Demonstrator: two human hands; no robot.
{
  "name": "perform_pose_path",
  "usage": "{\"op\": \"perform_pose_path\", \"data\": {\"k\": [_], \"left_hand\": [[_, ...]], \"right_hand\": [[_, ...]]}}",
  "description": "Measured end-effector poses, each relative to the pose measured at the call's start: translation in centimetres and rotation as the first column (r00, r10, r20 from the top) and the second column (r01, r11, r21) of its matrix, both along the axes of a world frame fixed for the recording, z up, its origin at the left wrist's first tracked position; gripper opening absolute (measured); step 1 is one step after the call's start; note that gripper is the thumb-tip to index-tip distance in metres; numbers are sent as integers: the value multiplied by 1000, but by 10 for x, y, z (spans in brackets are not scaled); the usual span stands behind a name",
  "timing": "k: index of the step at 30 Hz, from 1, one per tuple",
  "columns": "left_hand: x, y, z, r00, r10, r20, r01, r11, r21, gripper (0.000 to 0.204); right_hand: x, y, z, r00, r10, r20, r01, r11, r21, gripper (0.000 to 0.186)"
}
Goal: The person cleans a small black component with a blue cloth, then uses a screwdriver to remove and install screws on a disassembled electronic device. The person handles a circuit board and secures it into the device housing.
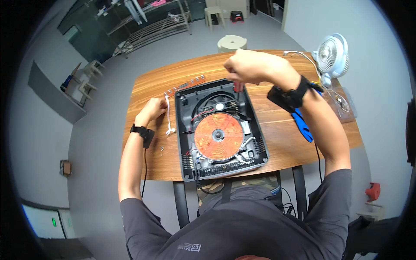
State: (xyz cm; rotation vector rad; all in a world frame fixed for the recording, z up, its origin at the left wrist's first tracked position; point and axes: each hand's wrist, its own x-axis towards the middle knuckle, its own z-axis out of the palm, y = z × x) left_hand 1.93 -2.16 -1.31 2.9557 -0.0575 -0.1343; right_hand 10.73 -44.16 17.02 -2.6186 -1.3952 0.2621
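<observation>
An opened black appliance housing (186, 151) sits on the wooden table, showing an orange coil disc (208, 138), a black fan (208, 101) and wires. My right hand (245, 67) is closed over its far right corner on a small red object (238, 86), partly hidden by my fingers. My left hand (154, 107) rests left of the housing, fingers curled; whatever they may hold is hidden. An orange strip board (186, 85) with round buttons lies along the housing's far left, with a white cable (168, 112) running from it beside my left hand.
On the table's right are a small white fan (329, 56), blue gloves (302, 126) and a clear bag (340, 104). Small screws (161, 149) lie left of the housing. Beyond are a stool (232, 43) and a metal rack (151, 32).
</observation>
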Motion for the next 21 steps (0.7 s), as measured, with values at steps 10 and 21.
{"op": "perform_pose_path", "data": {"k": [10,21], "left_hand": [[1,-8,-8,994,4,110,-6,1000,22,14],[-20,-36,45,986,13,164,-10,1000,-21,12]], "right_hand": [[0,-12,-3,991,-92,92,96,995,-37,32],[-7,-6,-2,973,-16,228,13,1000,15,41]]}}
